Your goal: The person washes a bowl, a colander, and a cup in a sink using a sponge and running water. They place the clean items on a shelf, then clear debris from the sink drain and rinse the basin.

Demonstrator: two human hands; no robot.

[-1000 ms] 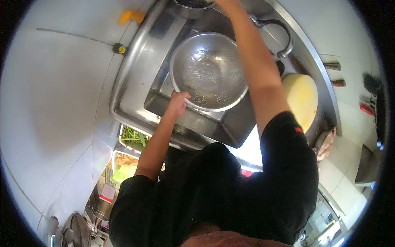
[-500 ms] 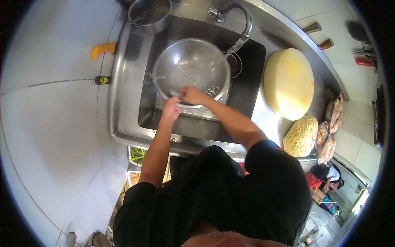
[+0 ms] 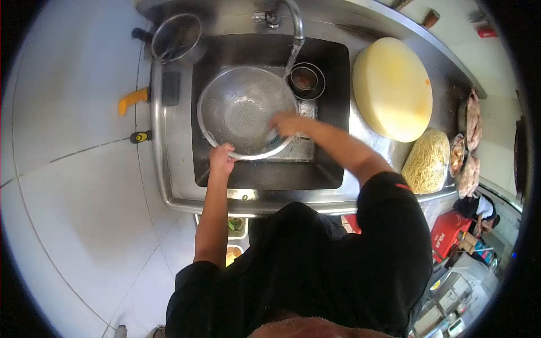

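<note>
A metal colander (image 3: 225, 107) with holes in its base and lower wall is held in the sink, its wet inside facing up. My left hand (image 3: 222, 159) is closed on the near-left part of its rim. My right hand (image 3: 287, 125) is at the right inner wall, fingers curled and smeared by motion. A dark greenish patch shows under those fingers; I cannot make out what it is. Water runs from the faucet (image 3: 297, 28) past the colander's far-right rim.
Round metal containers (image 3: 307, 80) stand in the sink (image 3: 265, 180). A metal pot (image 3: 177, 38) sits at the far-left corner. On the right counter are a large pale yellow tub (image 3: 391, 90), bagged noodles (image 3: 426, 163) and bags of meat (image 3: 469, 174). Another person (image 3: 479, 211) is at the far right.
My right hand has moved right along the inside of the colander, away from my left hand. My left hand stays on the rim. The whole view has shifted.
</note>
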